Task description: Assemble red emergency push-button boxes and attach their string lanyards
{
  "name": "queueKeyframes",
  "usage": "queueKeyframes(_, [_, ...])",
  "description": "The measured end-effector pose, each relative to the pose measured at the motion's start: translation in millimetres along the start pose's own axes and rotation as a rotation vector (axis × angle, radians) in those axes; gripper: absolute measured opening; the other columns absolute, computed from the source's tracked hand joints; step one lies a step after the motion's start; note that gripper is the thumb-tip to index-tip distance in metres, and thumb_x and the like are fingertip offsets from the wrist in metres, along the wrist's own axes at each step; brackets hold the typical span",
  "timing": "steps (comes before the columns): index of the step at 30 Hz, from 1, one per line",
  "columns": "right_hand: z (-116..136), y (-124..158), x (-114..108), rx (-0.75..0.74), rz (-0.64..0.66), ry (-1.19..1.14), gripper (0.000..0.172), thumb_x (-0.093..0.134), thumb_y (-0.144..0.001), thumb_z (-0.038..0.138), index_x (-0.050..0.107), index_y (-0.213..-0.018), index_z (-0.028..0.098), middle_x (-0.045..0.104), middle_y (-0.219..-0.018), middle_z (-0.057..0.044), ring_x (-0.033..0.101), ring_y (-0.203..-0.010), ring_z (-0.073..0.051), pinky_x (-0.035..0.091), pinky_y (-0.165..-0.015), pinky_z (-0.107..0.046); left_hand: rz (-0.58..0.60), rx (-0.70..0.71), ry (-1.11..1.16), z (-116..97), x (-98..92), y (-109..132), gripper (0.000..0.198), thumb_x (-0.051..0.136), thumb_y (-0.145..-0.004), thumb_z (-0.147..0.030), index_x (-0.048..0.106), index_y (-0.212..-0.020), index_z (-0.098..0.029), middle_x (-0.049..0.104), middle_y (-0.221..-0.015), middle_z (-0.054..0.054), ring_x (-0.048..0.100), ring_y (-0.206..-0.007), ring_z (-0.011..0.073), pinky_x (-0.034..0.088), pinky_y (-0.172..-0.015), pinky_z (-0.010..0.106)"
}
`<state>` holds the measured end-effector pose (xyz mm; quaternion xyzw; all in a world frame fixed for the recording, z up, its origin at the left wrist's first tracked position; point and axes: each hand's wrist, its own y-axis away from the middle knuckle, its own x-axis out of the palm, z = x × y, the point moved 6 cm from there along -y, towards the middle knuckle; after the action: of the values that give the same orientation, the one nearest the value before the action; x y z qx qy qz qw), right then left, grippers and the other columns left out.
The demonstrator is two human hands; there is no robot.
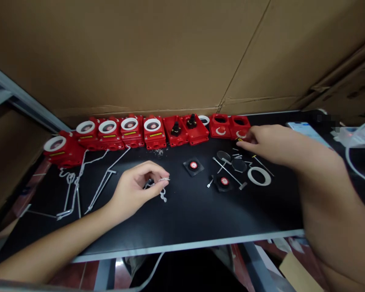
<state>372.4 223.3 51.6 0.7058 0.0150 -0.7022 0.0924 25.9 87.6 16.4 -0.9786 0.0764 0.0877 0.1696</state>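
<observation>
R forearm [331, 194] nearest cam, over bench [182, 227]. L hand [136, 184]: grip pinching white cord [163, 196], near & L of dark sq. plate [193, 165]. R hand [270, 144] at far-R red cover [234, 128]; can't tell if grip closed on yellow bit [240, 140]. Step, prob.: getting small pc. w/ R. Next: calls for precise R pinch, steady L.

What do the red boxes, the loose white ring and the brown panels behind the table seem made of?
Red boxes: plastic or painted metal; their slight sheen fits both. Loose white ring: probably plastic, smooth and evenly coloured. Brown panels: likely cardboard, matte, with visible creases.
</observation>
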Motion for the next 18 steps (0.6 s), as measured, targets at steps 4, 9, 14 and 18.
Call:
queueKeyframes(4, [-6.9, -23.4, 28.1, -0.051, 0.099, 0.069, 0.030, 0.066, -0.110, 0.037, 0.073, -0.090, 0.016, 0.077, -0.091, -0.016, 0.061, -0.070, -0.021, 0.049, -0.072, -0.037, -0.004, -0.004, -0.017, 1.7, -4.6, -3.1, 0.006, 0.086, -0.094, -0.014, 0.084, -0.093, -0.019, 0.077, -0.093, 0.003, 0.070, -0.081, 0.0099, 0.057, -0.075, 0.018])
queueKeyframes(9, [-0.6, -25.5, 30.7, -0.099, 0.046, 0.100, 0.028, 0.073, -0.102, 0.033, 0.068, -0.081, 0.016, 0.069, -0.076, -0.010, 0.051, -0.060, -0.016, 0.043, -0.065, -0.034, -0.016, -0.004, -0.008, 1.1, -7.8, -5.1, 0.007, 0.086, -0.092, -0.013, 0.083, -0.092, -0.019, 0.074, -0.089, 0.001, 0.069, -0.080, 0.0084, 0.055, -0.074, 0.016])
queueKeyframes(14, [1.3, -9.6, 11.3, -0.048, -0.069, 0.104, 0.023, 0.070, -0.107, 0.035, 0.072, -0.100, 0.013, 0.076, -0.092, -0.015, 0.061, -0.071, -0.021, 0.042, -0.070, -0.036, -0.024, -0.056, 0.035, 5.2, -7.9, -5.3, 0.005, 0.085, -0.092, -0.015, 0.079, -0.091, -0.016, 0.074, -0.086, 0.002, 0.069, -0.077, 0.0084, 0.056, -0.072, 0.016])
queueKeyframes(18, [6.3, -9.9, 21.0, -0.094, -0.015, 0.112, 0.022, 0.076, -0.104, 0.034, 0.069, -0.094, 0.016, 0.076, -0.088, -0.013, 0.063, -0.071, -0.022, 0.042, -0.069, -0.036, -0.024, -0.082, 0.068, 10.3, -6.0, -4.4, 0.008, 0.084, -0.091, -0.016, 0.077, -0.093, -0.015, 0.074, -0.084, 0.001, 0.069, -0.076, 0.0082, 0.058, -0.074, 0.016])
